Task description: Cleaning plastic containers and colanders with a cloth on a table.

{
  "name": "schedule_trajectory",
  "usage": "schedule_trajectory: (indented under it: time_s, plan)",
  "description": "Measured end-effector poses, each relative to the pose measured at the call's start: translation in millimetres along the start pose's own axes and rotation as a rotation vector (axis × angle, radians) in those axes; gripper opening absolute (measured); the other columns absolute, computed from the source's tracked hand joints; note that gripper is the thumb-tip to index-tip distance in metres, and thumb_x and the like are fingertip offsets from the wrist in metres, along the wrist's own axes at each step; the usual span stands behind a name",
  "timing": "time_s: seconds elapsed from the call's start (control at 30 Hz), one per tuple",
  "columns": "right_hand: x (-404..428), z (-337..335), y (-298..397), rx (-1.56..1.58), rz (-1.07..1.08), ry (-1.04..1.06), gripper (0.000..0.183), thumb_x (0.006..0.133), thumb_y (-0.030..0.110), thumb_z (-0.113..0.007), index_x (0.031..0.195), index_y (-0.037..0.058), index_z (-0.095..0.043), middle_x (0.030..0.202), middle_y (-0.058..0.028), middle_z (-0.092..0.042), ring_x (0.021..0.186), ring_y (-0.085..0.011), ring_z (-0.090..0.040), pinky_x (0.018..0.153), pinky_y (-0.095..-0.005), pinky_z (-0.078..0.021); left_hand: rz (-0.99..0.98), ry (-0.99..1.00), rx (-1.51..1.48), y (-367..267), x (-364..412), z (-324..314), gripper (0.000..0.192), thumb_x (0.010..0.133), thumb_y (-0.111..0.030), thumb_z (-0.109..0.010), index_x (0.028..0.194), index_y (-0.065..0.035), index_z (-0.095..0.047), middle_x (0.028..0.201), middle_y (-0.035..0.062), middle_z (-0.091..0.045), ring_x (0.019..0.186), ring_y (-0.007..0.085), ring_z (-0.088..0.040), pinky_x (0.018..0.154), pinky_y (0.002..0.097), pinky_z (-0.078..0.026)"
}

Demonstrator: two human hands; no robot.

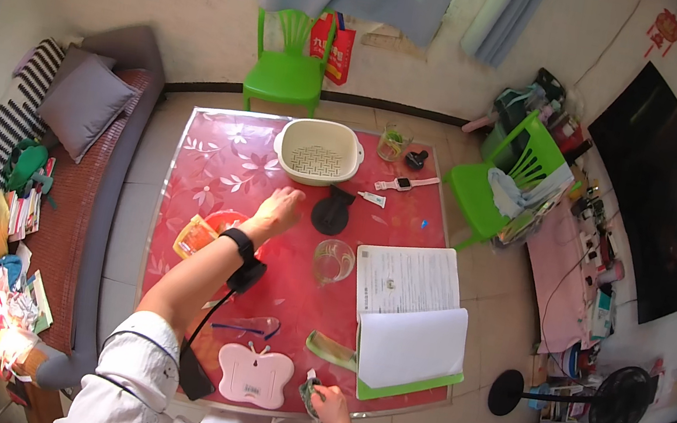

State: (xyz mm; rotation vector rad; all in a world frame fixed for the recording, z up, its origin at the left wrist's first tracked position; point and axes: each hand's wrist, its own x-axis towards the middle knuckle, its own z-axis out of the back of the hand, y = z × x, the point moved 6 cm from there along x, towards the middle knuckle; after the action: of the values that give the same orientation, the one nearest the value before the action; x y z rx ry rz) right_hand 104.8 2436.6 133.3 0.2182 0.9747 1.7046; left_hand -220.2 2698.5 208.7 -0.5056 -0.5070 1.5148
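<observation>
My left hand (277,210) reaches over the middle of the red-covered table (201,153), in front of a cream plastic basin with a woven-pattern base (319,158) and left of a round black stand (331,212). Whether its fingers hold something is not clear. At the near edge, my right hand (332,404) has its fingers on a small dark green patterned item (309,395). A pink butterfly-shaped board (254,376) lies left of it, and a green comb-like object (331,349) lies just beyond. An orange-yellow packet (195,236) rests by my left forearm, partly in a red container.
An open book (410,283) with a green edge lies on the right. A glass (333,262), a tube (372,199), a smartwatch (406,184) and a glass with green contents (392,144) stand or lie about. Clear glasses (247,326) lie near the front. Green chairs (285,73) flank the table.
</observation>
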Motion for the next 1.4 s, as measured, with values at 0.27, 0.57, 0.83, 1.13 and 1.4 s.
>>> schedule_trajectory:
  time_s: [0.27,0.57,0.83,1.13,1.4]
  plan:
    - [-23,8,-7,-0.002,-0.137,-0.081,0.025,0.073,0.024,-0.061,0.091,0.0066,-0.065,0.082,-0.0156,-0.058,0.078,-0.0311,-0.058,0.072,-0.0372,-0.0474,-0.087,-0.294,0.498,22,73,-18,0.033,0.072,-0.014,-0.058,0.103,-0.0057,-0.052,0.106,0.0113,-0.052,0.106,0.0261,-0.048,0.098,0.0495,-0.028]
    - [-29,22,13,0.081,-0.156,-0.156,0.023,0.082,0.029,-0.055,0.088,0.0075,-0.063,0.080,-0.0208,-0.056,0.076,-0.0369,-0.054,0.065,-0.0431,-0.0449,-0.009,-0.125,0.634,24,96,-15,0.013,0.079,-0.016,-0.047,0.079,-0.0108,-0.059,0.074,0.0060,-0.062,0.078,0.0207,-0.061,0.069,0.0357,-0.043]
    - [-18,27,-9,0.008,-0.124,-0.072,0.027,0.073,0.023,-0.060,0.094,0.0076,-0.064,0.088,-0.0150,-0.058,0.084,-0.0303,-0.057,0.076,-0.0374,-0.0465,-0.277,-0.360,0.554,-61,9,78,0.006,0.075,-0.015,-0.054,0.072,-0.0098,-0.054,0.071,0.0037,-0.058,0.077,0.0212,-0.057,0.068,0.0359,-0.043]
    - [5,65,27,-0.001,0.057,0.029,0.029,0.076,0.027,-0.055,0.095,0.0059,-0.063,0.081,-0.0153,-0.058,0.082,-0.0306,-0.056,0.075,-0.0380,-0.0451,-0.435,-0.345,0.426,-206,-167,122,0.014,0.065,-0.009,-0.061,0.078,-0.0114,-0.055,0.072,-0.0011,-0.056,0.073,0.0175,-0.055,0.065,0.0311,-0.040]
    - [1,127,38,0.387,0.206,0.059,0.046,0.090,0.043,-0.042,0.082,0.0003,-0.058,0.075,-0.0158,-0.058,0.074,-0.0260,-0.056,0.069,-0.0338,-0.0428,-0.292,-0.270,0.445,-261,-282,46,0.015,0.064,-0.009,-0.061,0.077,-0.0116,-0.053,0.069,-0.0016,-0.054,0.071,0.0161,-0.054,0.062,0.0301,-0.040]
